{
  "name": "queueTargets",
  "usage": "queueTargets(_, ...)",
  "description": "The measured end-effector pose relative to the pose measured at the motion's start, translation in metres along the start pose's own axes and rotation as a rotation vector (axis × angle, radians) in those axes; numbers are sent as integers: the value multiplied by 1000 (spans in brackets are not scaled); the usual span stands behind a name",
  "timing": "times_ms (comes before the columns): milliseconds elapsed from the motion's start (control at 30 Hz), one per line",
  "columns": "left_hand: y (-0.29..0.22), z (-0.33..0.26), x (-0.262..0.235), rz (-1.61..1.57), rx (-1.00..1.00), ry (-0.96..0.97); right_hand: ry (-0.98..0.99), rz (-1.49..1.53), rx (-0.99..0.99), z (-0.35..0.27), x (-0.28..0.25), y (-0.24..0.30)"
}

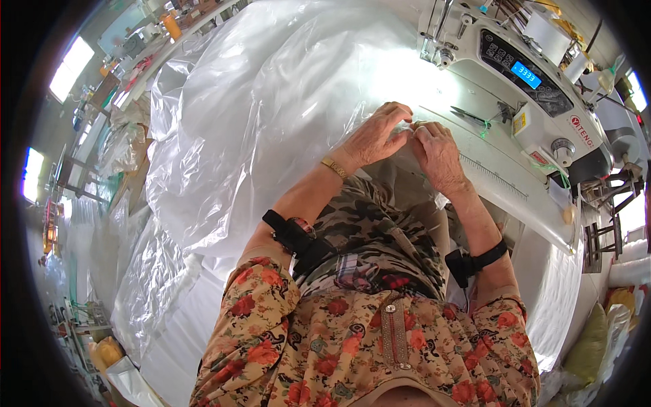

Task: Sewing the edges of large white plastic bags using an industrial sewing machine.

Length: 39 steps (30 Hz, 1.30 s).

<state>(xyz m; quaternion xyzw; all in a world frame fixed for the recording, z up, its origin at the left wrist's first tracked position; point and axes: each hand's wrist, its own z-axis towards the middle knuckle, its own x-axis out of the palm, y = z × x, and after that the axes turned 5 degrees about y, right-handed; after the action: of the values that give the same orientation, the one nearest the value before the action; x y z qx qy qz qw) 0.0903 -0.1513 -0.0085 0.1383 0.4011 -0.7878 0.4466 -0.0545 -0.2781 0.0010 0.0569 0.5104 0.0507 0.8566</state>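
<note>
My left hand and my right hand meet in front of the sewing machine, just over the table's near edge. The left thumb and forefinger curve toward each other, their tips close by the right fingers. On the right, the fingers are bent and pressed together in a pinch. Whatever lies between the fingertips is too small and covered to make out. Beside and beyond my left hand spreads a large heap of clear plastic sheeting, wrinkled and shiny. A bright lamp glow falls on the sheeting near the needle area.
Thread snips lie on the white machine table, near green thread. A ruler scale runs along the table edge. White thread cones stand behind the machine. An olive bag rests at the lower right. A cluttered bench is at the far left.
</note>
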Motion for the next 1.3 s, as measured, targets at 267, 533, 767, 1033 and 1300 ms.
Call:
queueTargets(267, 6, 1, -4, 246, 69, 190, 63, 161, 285, 25, -10, -23)
queueTargets(533, 9, 3, -23, 176, 128, 305, 211, -77, 194, 50, 15, -55)
queueTargets(767, 32, 14, -17, 71, 108, 303, 254, -97, 182, 53, 13, -58)
queueTargets(1033, 72, 59, -9, 170, 70, 330, 281, -142, 155, 63, 9, -67)
queueTargets(1300, 97, 76, 2, 139, 97, 259, 266, 38, 233, 78, -5, -69)
